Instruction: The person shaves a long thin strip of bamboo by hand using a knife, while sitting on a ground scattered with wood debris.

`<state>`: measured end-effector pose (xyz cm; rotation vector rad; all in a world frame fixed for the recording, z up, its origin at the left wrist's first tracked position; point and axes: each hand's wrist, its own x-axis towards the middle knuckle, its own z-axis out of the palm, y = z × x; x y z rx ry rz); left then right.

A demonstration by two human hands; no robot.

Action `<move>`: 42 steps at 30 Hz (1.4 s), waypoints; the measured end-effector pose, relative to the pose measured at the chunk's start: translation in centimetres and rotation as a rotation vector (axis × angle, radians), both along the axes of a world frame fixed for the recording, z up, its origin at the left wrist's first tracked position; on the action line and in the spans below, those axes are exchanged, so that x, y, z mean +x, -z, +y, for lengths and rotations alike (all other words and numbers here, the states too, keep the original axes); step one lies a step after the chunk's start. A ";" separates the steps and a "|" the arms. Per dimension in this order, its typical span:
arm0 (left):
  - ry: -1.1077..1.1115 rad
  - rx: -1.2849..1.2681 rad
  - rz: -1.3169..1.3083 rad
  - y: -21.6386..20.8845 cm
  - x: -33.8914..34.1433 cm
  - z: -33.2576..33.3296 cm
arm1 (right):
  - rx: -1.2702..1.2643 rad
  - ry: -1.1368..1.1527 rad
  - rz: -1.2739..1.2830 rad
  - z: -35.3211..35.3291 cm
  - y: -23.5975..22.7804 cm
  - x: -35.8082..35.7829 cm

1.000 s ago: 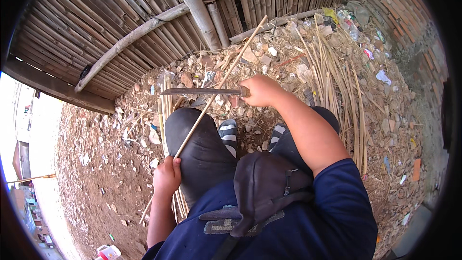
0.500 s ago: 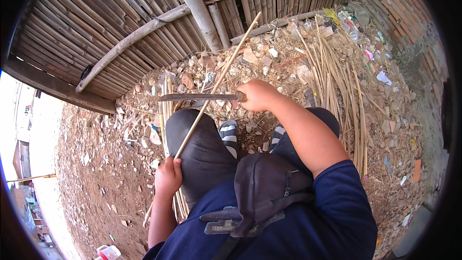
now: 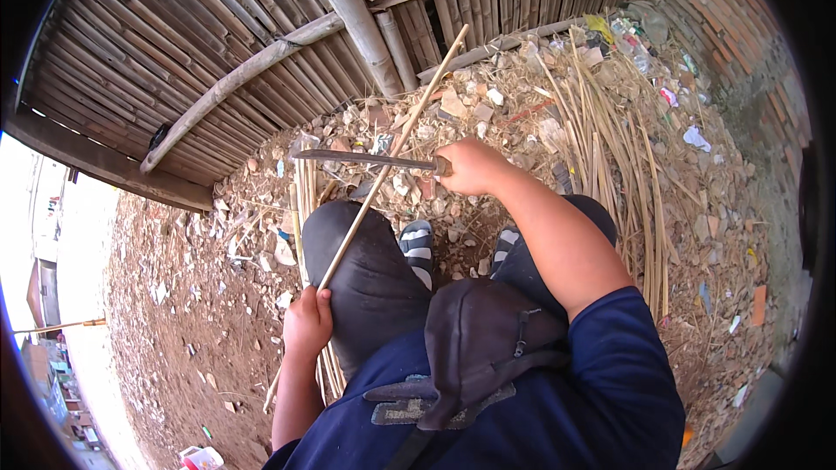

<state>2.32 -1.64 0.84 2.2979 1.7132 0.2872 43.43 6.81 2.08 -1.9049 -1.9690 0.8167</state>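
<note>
My left hand (image 3: pixel 308 322) is closed round the lower part of a long, thin bamboo strip (image 3: pixel 355 224). The strip slants up and to the right past my left knee, its far end near the bamboo wall. In my right hand (image 3: pixel 472 167) is the handle of a machete (image 3: pixel 370 157). Its dark blade points left and crosses the strip above my left knee, seemingly against it. Another bundle of bamboo strips (image 3: pixel 305 187) lies beside my left leg, partly hidden by the leg and left forearm.
A larger pile of bamboo strips (image 3: pixel 610 157) lies right of my right knee. Stones and litter cover the dirt ground (image 3: pixel 209 296). A bamboo wall (image 3: pixel 261 26) stands ahead, a brick wall (image 3: pixel 740 26) at the right. A white and red container (image 3: pixel 200 458) sits at the lower left.
The machete blade has tilted, its tip now higher than its handle end, and the blade has risen a little along the strip. My left hand keeps its grip.
</note>
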 end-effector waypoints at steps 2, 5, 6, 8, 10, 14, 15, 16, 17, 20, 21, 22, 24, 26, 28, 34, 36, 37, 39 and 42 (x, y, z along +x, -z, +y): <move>-0.001 0.003 0.004 -0.1 0.2 0.1 | 0.000 0.001 0.030 0.1 0.0 0.4; -0.001 0.014 0.016 -0.3 0.3 0.0 | 0.012 0.008 0.051 0.4 0.4 0.3; 0.001 0.016 0.021 -0.2 0.2 0.0 | 0.023 0.002 0.068 0.3 0.5 0.2; -0.001 0.016 0.008 0.0 0.0 0.0 | 0.024 -0.001 0.091 0.2 0.2 0.1; -0.008 0.003 0.000 0.2 -0.1 0.0 | 0.005 0.001 0.103 -0.1 -0.7 -0.2; 0.010 0.004 0.008 -0.3 0.4 0.2 | 0.035 0.014 0.069 0.3 0.9 0.9; 0.010 0.007 0.009 -0.4 0.5 0.2 | 0.020 0.030 0.058 0.3 0.7 0.8; 0.010 0.010 0.011 -0.4 0.5 0.2 | 0.005 0.048 0.047 0.2 0.5 0.7; 0.002 0.000 -0.005 -0.3 0.4 0.2 | 0.029 0.032 0.075 0.0 0.2 0.4; -0.010 -0.008 -0.034 0.2 0.0 0.0 | 0.068 -0.006 0.115 -0.2 -0.5 -0.4; -0.006 0.004 -0.031 0.4 -0.1 0.1 | 0.060 -0.012 0.101 -0.1 -0.5 -0.4; -0.003 0.017 -0.029 0.6 -0.2 0.1 | 0.052 -0.020 0.086 0.0 -0.4 -0.4; 0.004 0.007 -0.021 0.1 0.1 0.2 | 0.039 -0.005 0.057 0.2 -0.1 0.0; 0.006 -0.001 -0.025 -0.1 0.2 0.3 | 0.036 0.001 0.046 0.2 0.2 0.2; 0.005 -0.008 -0.039 -0.1 0.3 0.3 | 0.041 0.001 0.054 0.2 0.3 0.3; 0.014 0.007 -0.028 0.1 0.0 0.3 | -0.066 -0.055 0.037 0.2 -1.6 1.1; 0.018 -0.001 -0.012 0.3 -0.1 0.4 | -0.044 -0.018 0.031 -0.1 -1.4 0.8; 0.020 -0.005 -0.004 0.3 -0.1 0.4 | -0.033 0.001 0.029 -0.2 -1.4 0.7; 0.011 -0.018 -0.002 0.0 0.1 0.4 | -0.018 0.000 0.003 -0.2 -1.4 0.2; -0.007 -0.008 0.032 0.1 -0.1 0.1 | -0.020 -0.041 -0.091 -0.3 -2.5 -0.1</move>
